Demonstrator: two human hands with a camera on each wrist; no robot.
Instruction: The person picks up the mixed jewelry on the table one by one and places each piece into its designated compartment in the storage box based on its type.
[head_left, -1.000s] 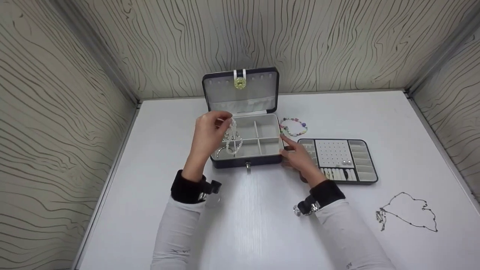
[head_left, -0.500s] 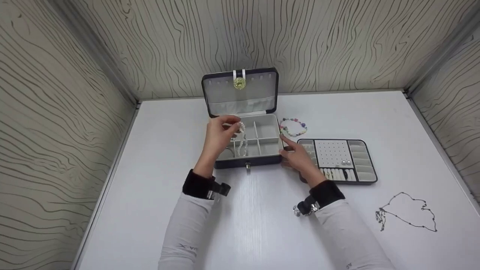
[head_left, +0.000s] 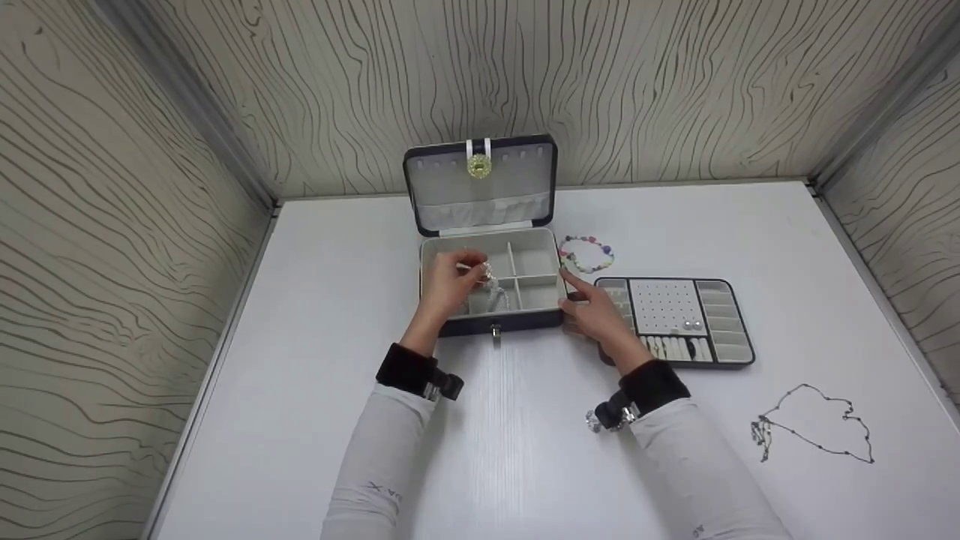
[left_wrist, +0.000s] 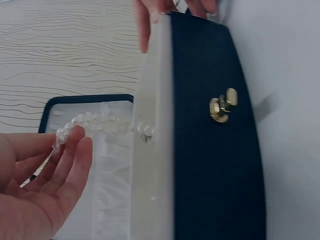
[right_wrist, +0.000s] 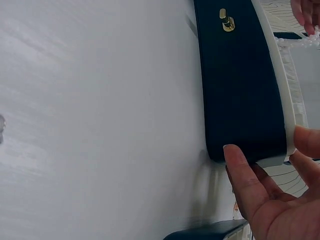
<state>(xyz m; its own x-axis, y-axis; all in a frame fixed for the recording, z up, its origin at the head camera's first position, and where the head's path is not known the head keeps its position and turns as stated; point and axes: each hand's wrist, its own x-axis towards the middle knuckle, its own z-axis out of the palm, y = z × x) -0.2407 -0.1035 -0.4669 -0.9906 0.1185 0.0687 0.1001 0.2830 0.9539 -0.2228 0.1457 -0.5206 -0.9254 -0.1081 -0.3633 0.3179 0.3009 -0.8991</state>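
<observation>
White worktop [head_left: 525, 487], wood-grain walls [head_left: 600, 97] behind and beside. White bead bracelet [left_wrist: 97, 117] hangs over the open box's [head_left: 525, 321] front middle compartment, pinched at one end by the left hand [head_left: 446, 286], so the loop dangles. Box stands toward worktop's back edge; right hand [head_left: 596, 311], fingers extended, rests against its right end, likely steadying it. Tray [head_left: 665, 302] lies right, necklace [head_left: 793, 432] near worktop's right edge.

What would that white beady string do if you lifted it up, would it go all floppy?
The white bead strand is probably floppy, since it droops from the left hand. It's likely light: just a pinch of the fingers holds it. Its shiny beads look smooth, so they might slip.
</observation>
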